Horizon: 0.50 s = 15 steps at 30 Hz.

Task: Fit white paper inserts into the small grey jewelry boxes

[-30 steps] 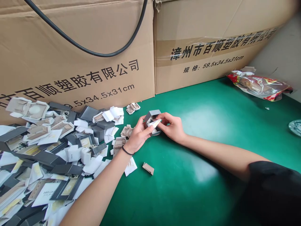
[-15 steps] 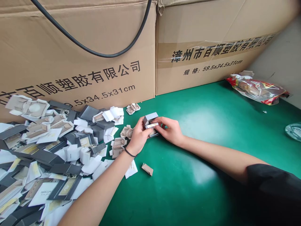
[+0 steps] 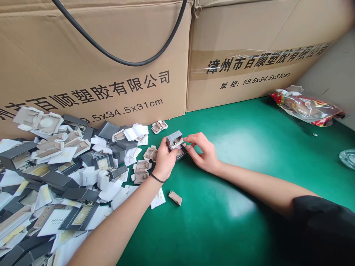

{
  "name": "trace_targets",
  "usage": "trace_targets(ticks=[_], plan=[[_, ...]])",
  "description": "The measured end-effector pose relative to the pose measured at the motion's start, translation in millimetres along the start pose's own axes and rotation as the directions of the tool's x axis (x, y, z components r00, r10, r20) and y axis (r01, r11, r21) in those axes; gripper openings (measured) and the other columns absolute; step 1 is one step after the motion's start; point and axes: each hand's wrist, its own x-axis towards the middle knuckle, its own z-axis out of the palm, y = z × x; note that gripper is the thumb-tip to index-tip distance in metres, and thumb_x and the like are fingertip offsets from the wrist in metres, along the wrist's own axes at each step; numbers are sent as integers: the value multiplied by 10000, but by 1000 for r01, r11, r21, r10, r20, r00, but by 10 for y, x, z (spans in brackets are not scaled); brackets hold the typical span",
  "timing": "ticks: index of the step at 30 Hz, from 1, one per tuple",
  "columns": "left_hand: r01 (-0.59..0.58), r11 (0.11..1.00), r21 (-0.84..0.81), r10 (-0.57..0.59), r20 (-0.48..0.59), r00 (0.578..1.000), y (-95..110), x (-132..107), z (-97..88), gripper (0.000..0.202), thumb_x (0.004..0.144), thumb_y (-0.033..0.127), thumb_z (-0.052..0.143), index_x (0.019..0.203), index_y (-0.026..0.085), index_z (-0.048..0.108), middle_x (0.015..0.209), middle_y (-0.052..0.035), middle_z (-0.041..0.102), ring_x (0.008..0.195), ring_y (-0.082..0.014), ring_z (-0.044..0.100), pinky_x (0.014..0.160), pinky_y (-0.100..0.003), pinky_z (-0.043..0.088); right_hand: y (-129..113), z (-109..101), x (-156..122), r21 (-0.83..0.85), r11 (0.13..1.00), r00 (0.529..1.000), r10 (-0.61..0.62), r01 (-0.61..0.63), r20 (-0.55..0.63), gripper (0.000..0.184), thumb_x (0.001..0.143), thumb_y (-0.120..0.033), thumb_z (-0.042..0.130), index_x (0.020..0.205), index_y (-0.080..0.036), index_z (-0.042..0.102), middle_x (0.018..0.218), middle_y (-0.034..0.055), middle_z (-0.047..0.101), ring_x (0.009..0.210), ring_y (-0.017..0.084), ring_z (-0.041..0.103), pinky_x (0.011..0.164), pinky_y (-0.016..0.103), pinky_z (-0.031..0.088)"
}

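Note:
My left hand (image 3: 165, 159) grips a small dark jewelry box (image 3: 174, 136) with its lid raised. A whitish insert (image 3: 177, 144) shows in the box, partly under my left thumb. At the box's right side is my right hand (image 3: 203, 152), its thumb and index finger apart at the edge. I cannot tell whether those fingertips touch the box. Folded cardboard inserts (image 3: 141, 170) lie just left of my left hand. Below it, a single cardboard piece (image 3: 175, 198) rests on the green table (image 3: 238, 229).
A heap of dark boxes, white papers and cardboard inserts (image 3: 65, 153) covers the left side. Two large cartons (image 3: 133, 33) stand along the back, a black cable (image 3: 130, 63) hanging before one. A red and clear plastic bag (image 3: 307, 107) and a glass dish (image 3: 347, 159) are at right.
My right fingers have drawn back from the insert and spread apart at the box's right edge. The box has tilted slightly in my left hand, and the whole view has shifted a little.

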Motion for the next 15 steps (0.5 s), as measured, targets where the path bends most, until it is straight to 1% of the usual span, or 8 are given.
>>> trace_targets(ticks=[1,3,5,10,15], plan=[[-24,1000,12,24,-5,1000,4,-2,3,370,715,106,609,1048,241,518,1135,-13,598,1114,-184,534,956,-328,407,-4,-3,1,-27,1000,1000,-10,11,5,190,893,-236,449,993,-227,609,933,68,624,879,191,563,738,348,504],[-66,997,38,67,-16,998,9,-7,8,355,726,127,615,1053,232,526,1161,-30,602,1129,-196,536,957,-340,413,5,0,-2,-88,996,998,-17,22,63,199,904,-275,442,911,-221,634,878,68,595,856,194,546,760,360,486],[-57,998,41,58,-27,998,11,-12,12,351,736,156,624,1063,232,523,1177,-38,604,1133,-202,540,946,-347,426,31,14,-11,-142,990,990,-3,23,140,226,911,-306,442,881,-217,647,905,73,572,868,196,524,770,357,472],[-39,999,29,41,-56,998,11,-20,17,367,723,203,667,1058,235,523,1160,-39,619,1116,-214,556,909,-345,454,76,40,-26,-274,961,963,39,36,265,263,923,-334,430,975,-217,660,1009,91,554,907,214,477,796,377,451],[-10,1000,8,11,-52,999,27,-21,19,390,720,199,669,1074,242,509,1179,-43,608,1151,-228,531,897,-345,458,70,30,-28,-364,926,944,29,99,330,300,929,-358,413,1055,-210,643,1064,102,560,922,228,459,799,388,438]])
